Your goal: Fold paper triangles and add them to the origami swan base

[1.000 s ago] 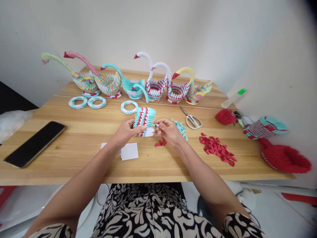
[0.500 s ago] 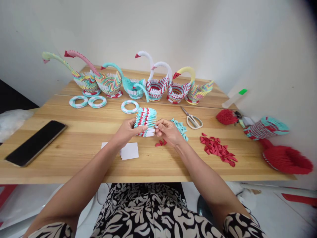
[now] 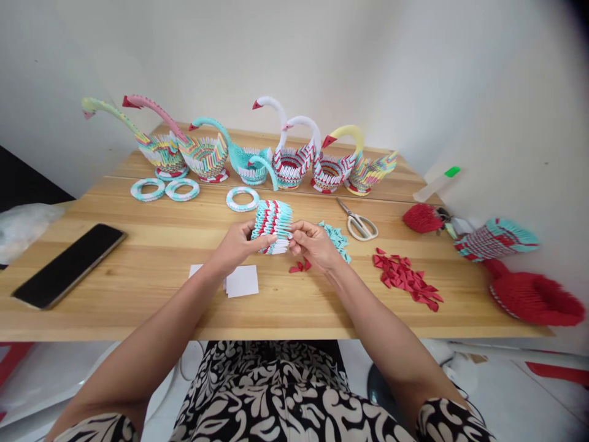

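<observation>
A rounded piece of 3D origami [image 3: 272,222], built from turquoise, white and red folded paper triangles, is held above the middle of the table. My left hand [image 3: 239,247] grips its left side, thumb pressed across the front. At the right edge my right hand [image 3: 313,244] pinches a small pale folded paper piece [image 3: 290,236], mostly covered by the fingers. Behind that hand lies a pile of turquoise paper triangles [image 3: 337,238]. A few red triangles [image 3: 300,266] rest just below it, and white paper sheets [image 3: 242,281] lie under the left forearm.
Several paper swans [image 3: 202,156] line the back. Paper rings [image 3: 242,199] sit in front of them. Scissors [image 3: 361,226] and a heap of red triangles [image 3: 406,276] are at right, beyond them a red paper model [image 3: 536,298]. A phone [image 3: 69,265] lies at left.
Both hands stay at the origami piece with almost the same grip. The whole view has shifted very slightly; nothing else has visibly moved.
</observation>
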A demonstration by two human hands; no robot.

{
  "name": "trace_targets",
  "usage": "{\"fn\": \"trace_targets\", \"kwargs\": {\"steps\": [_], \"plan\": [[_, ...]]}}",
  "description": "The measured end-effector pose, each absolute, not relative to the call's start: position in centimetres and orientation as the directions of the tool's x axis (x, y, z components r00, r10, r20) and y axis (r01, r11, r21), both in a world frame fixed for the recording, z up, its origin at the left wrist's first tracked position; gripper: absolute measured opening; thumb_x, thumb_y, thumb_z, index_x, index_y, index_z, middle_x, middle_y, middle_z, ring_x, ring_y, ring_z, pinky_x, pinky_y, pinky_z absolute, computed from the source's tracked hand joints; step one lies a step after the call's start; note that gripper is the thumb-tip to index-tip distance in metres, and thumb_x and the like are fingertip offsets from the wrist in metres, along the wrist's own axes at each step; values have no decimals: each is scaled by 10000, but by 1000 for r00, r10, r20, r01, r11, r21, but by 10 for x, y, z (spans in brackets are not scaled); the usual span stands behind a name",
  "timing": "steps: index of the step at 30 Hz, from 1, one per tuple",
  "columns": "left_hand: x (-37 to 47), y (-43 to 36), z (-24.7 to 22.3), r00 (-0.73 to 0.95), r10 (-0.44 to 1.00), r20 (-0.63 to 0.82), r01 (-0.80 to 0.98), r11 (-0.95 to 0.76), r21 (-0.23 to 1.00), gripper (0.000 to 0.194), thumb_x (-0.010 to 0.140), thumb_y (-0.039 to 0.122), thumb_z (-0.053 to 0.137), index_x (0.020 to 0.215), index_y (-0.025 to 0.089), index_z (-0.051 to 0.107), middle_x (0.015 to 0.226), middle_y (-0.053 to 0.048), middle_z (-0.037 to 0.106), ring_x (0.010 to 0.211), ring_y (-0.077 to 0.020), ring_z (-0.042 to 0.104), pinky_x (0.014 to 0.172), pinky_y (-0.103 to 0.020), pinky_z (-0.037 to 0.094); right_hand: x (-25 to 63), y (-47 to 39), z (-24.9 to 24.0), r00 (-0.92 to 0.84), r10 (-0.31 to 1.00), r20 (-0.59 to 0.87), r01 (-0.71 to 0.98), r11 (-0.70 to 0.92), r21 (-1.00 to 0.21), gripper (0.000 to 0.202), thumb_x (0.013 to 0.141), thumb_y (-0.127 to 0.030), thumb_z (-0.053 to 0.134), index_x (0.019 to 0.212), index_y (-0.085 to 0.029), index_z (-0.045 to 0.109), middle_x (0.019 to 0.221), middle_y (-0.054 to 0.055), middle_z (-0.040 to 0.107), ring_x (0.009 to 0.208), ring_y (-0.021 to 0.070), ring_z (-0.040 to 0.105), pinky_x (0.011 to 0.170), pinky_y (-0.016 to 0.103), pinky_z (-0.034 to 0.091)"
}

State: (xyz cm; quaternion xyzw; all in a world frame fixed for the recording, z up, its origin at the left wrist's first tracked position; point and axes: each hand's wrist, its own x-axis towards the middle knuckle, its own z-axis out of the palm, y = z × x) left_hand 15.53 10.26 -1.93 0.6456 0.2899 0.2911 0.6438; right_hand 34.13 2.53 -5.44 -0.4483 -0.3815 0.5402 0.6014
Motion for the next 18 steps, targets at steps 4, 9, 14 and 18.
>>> {"fn": "trace_targets", "kwargs": {"steps": [4,9,14,18], "plan": [[156,103,-19,675,737,-3,8,-3,1000,343,624,418,813,816,155,707,780,-28,690,702,-172,587,681,-273,496,344,25,-52,106,994,-38,-290,-6,-957,435,623,-512,853,837,-171,687,619,-21,648,472,76,542,508,207,454],[156,104,-20,656,754,10,22,-33,999,343,637,442,801,797,157,695,756,-25,673,682,-165,564,662,-269,476,346,25,-50,76,996,-48,-263,-26,-965,409,617,-486,863,826,-174,700,624,-23,649,506,84,571,550,217,484],[156,103,-21,663,748,-2,39,-31,999,372,622,460,806,790,152,683,771,-30,669,693,-166,562,662,-268,468,348,26,-52,75,997,-29,-204,-13,-979,392,631,-480,855,815,-171,700,620,-28,638,527,85,570,579,221,483],[156,103,-20,663,749,0,34,-30,999,349,629,448,802,759,155,666,723,-13,643,658,-149,538,638,-256,446,351,26,-53,38,999,-13,-185,-5,-983,374,650,-478,848,777,-166,686,623,-24,630,554,88,567,602,221,475]]}}
